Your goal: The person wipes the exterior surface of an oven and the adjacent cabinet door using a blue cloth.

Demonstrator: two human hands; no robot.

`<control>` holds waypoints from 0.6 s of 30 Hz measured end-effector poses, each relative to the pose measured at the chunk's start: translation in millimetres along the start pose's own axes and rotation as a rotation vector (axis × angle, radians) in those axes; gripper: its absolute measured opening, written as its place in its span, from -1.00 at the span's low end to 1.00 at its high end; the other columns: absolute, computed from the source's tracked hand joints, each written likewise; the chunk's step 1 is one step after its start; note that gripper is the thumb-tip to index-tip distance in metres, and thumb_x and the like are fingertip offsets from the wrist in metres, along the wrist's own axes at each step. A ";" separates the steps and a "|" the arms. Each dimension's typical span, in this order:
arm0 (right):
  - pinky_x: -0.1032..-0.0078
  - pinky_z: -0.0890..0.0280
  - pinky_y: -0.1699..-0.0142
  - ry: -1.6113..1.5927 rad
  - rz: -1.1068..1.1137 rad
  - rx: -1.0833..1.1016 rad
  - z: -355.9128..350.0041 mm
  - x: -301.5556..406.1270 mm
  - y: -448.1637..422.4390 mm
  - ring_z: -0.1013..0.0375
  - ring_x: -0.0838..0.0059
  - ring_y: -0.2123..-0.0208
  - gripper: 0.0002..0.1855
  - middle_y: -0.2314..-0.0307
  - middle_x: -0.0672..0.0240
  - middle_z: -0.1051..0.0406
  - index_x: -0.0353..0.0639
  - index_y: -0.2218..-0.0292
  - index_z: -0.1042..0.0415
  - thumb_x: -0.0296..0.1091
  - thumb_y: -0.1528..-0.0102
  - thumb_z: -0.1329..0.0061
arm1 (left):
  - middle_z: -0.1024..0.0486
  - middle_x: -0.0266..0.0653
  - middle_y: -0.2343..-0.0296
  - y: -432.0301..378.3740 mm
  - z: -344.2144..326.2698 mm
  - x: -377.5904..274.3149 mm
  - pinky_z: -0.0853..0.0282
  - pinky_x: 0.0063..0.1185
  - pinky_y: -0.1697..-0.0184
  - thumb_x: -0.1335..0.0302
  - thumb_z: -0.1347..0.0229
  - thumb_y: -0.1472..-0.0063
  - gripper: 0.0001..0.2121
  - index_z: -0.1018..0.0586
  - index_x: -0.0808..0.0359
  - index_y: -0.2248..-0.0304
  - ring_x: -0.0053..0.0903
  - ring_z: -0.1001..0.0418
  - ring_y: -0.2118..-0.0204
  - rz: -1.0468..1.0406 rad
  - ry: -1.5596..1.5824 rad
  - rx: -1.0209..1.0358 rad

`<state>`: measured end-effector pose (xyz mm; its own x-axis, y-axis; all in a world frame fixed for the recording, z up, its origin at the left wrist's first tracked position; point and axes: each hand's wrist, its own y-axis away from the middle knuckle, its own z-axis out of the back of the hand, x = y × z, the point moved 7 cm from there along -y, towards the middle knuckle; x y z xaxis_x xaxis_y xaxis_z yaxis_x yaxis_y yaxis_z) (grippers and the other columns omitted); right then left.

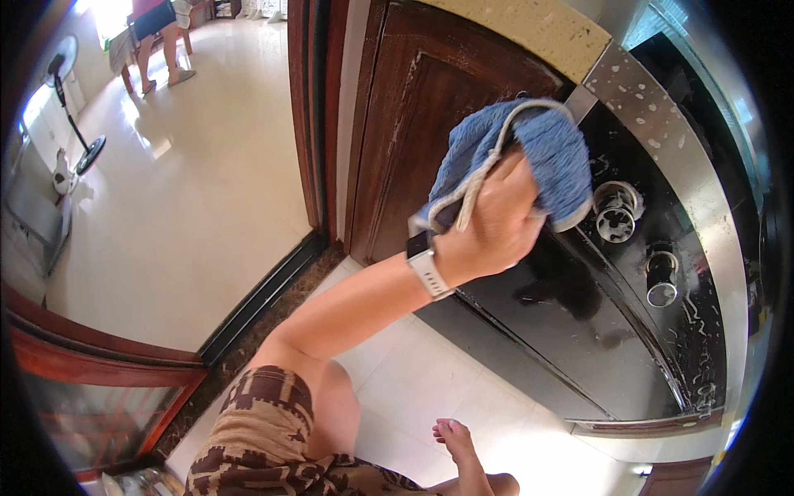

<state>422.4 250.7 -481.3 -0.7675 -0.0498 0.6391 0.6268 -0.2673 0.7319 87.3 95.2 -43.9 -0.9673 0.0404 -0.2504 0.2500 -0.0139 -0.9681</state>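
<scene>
My left hand [496, 217], with a watch [425, 263] on its wrist, grips a bunched blue cloth [558, 164] edged with pale cord. The cloth is held in front of the dark wooden cabinet door [434, 93] and the upper left of a black glossy appliance front [546, 322]; whether it touches either is hidden. Whitish foam and wet streaks mark the black panel around two round knobs [615, 214] [662, 279]. Low over the tiled floor, my right hand [456, 437] hangs with nothing in it, its fingers loosely bent and apart.
A foam-spotted metal edge [657, 118] runs above the knobs, beside a speckled yellow countertop [539, 31]. To the left, a dark door track [267, 294] crosses the floor. Beyond it are a standing fan [68, 105], a cat [64, 173] and another person [158, 37].
</scene>
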 end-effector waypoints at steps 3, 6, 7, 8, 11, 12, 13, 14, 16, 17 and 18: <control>0.53 -0.40 0.21 -0.016 -0.014 -0.024 3.4 -3.8 2.4 -0.46 0.47 0.30 -0.64 0.28 0.17 -0.46 -0.40 0.06 -0.33 -0.32 -0.20 0.17 | -0.45 0.00 0.22 17.3 -6.6 -3.6 -0.36 -0.40 0.11 0.54 -0.15 0.01 -0.67 -0.48 0.32 0.18 -0.10 -0.44 0.21 0.117 -0.110 -0.081; 0.55 -0.40 0.23 -0.018 0.009 -0.026 1.7 -2.0 -0.9 -0.47 0.50 0.32 -0.64 0.31 0.19 -0.48 -0.40 0.08 -0.35 -0.33 -0.17 0.18 | -0.43 -0.08 0.12 65.9 -8.6 14.4 -0.32 -0.39 0.03 0.55 -0.16 -0.01 -0.64 -0.49 0.27 0.13 -0.24 -0.43 0.12 0.006 -0.223 0.087; 0.56 -0.40 0.24 -0.012 0.022 -0.019 -0.5 -0.2 -2.1 -0.47 0.51 0.33 -0.64 0.32 0.20 -0.48 -0.39 0.08 -0.36 -0.34 -0.16 0.18 | -0.44 -0.15 0.10 92.2 -6.6 35.0 -0.26 -0.40 -0.03 0.48 -0.15 -0.04 -0.64 -0.49 0.24 0.11 -0.29 -0.38 0.04 0.173 -0.149 0.143; 0.56 -0.40 0.24 -0.017 0.028 -0.017 -1.7 -3.0 -2.2 -0.47 0.52 0.34 -0.64 0.33 0.20 -0.48 -0.39 0.08 -0.36 -0.33 -0.15 0.17 | -0.43 -0.18 0.09 117.2 -3.2 47.4 -0.23 -0.40 -0.06 0.44 -0.14 -0.06 -0.64 -0.48 0.22 0.11 -0.31 -0.36 0.02 0.269 -0.115 0.202; 0.57 -0.40 0.25 -0.027 0.032 -0.020 -3.5 -8.4 2.5 -0.46 0.52 0.35 -0.63 0.33 0.21 -0.48 -0.40 0.09 -0.36 -0.31 -0.15 0.16 | -0.42 -0.23 0.07 186.5 11.4 73.7 -0.17 -0.37 -0.12 0.36 -0.12 -0.09 -0.65 -0.47 0.19 0.10 -0.35 -0.32 -0.03 0.460 -0.030 0.345; 0.57 -0.40 0.24 -0.018 0.028 -0.009 -7.0 -3.7 6.2 -0.46 0.52 0.34 -0.63 0.33 0.20 -0.47 -0.41 0.09 -0.35 -0.31 -0.16 0.16 | -0.43 -0.24 0.08 222.8 9.5 106.7 -0.16 -0.37 -0.12 0.33 -0.12 -0.08 -0.65 -0.47 0.17 0.10 -0.34 -0.33 -0.03 0.678 0.061 0.430; 0.58 -0.39 0.24 -0.011 0.029 -0.011 -4.3 1.7 6.4 -0.46 0.51 0.34 -0.63 0.32 0.19 -0.47 -0.41 0.09 -0.35 -0.30 -0.17 0.15 | -0.44 -0.24 0.15 221.1 14.6 113.0 -0.21 -0.39 -0.04 0.33 -0.13 -0.04 -0.66 -0.48 0.15 0.15 -0.31 -0.35 0.04 0.637 0.027 0.344; 0.57 -0.40 0.25 0.001 0.030 -0.015 -3.4 -5.7 6.4 -0.46 0.51 0.34 -0.63 0.32 0.20 -0.47 -0.41 0.10 -0.35 -0.29 -0.17 0.15 | -0.46 -0.24 0.21 220.9 23.6 119.1 -0.25 -0.40 0.05 0.32 -0.15 0.00 -0.68 -0.50 0.14 0.19 -0.28 -0.38 0.11 0.596 -0.017 0.264; 0.58 -0.41 0.28 -0.001 0.023 -0.062 2.7 -18.4 8.9 -0.47 0.55 0.37 -0.62 0.35 0.21 -0.49 -0.41 0.11 -0.37 -0.29 -0.14 0.15 | -0.48 -0.24 0.28 185.0 33.4 118.8 -0.30 -0.41 0.13 0.30 -0.16 0.03 -0.70 -0.52 0.13 0.25 -0.24 -0.41 0.18 0.432 -0.158 0.115; 0.58 -0.41 0.28 -0.001 0.000 -0.065 2.6 -20.6 13.9 -0.47 0.54 0.37 -0.62 0.35 0.21 -0.49 -0.40 0.10 -0.37 -0.29 -0.14 0.15 | -0.48 -0.22 0.29 152.9 35.3 119.8 -0.30 -0.40 0.13 0.27 -0.17 0.02 -0.71 -0.53 0.14 0.27 -0.24 -0.41 0.18 0.266 -0.308 0.100; 0.57 -0.41 0.28 -0.005 -0.023 -0.073 2.8 -22.9 18.8 -0.47 0.54 0.37 -0.63 0.35 0.21 -0.49 -0.40 0.10 -0.37 -0.30 -0.14 0.16 | -0.49 -0.20 0.30 122.4 34.2 120.0 -0.30 -0.39 0.13 0.25 -0.17 0.02 -0.72 -0.54 0.14 0.29 -0.24 -0.41 0.18 0.103 -0.461 0.063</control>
<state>452.1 249.5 -481.5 -0.7809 -0.0381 0.6235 0.5974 -0.3374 0.7275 0.3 64.2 -192.4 -0.8591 -0.4119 -0.3039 0.3564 -0.0553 -0.9327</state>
